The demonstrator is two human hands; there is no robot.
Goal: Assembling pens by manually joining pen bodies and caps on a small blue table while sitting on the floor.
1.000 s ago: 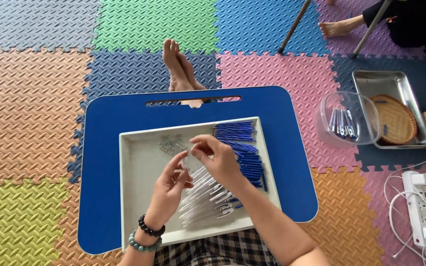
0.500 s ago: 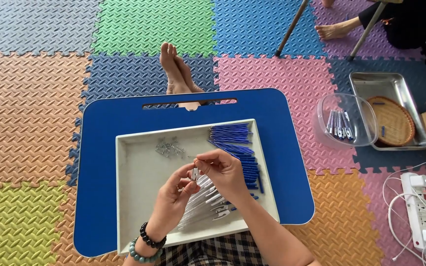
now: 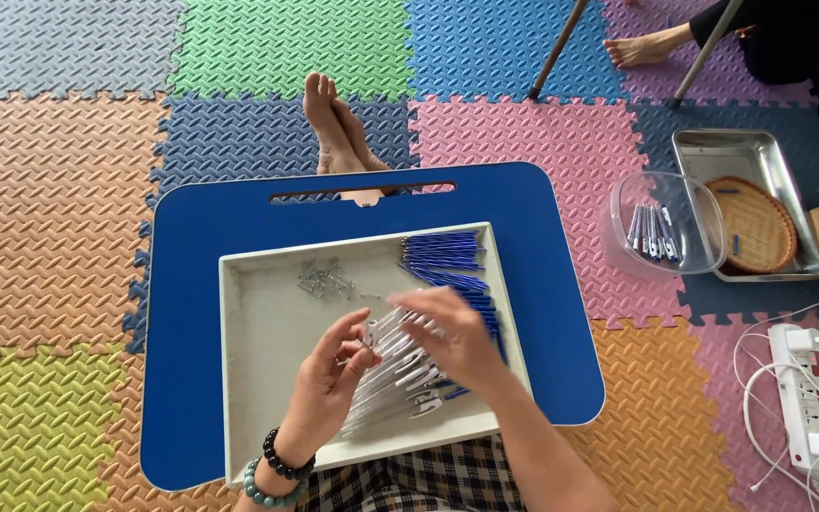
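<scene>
- I see both hands have dropped from the white tray's [image 3: 239, 379] middle toward its near right corner
- Left hand [image 3: 334, 374] and right hand [image 3: 452, 337] meet, pinching one clear pen barrel [image 3: 378, 332] above the barrel pile [image 3: 400, 389]

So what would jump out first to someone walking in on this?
Probably the floor of bright foam mats in many colours, and the blue lap table on it with bare feet beyond its far edge. On the table a white tray holds clear pen barrels, blue pen parts and small springs. The left hand and right hand meet over the barrels.
</scene>
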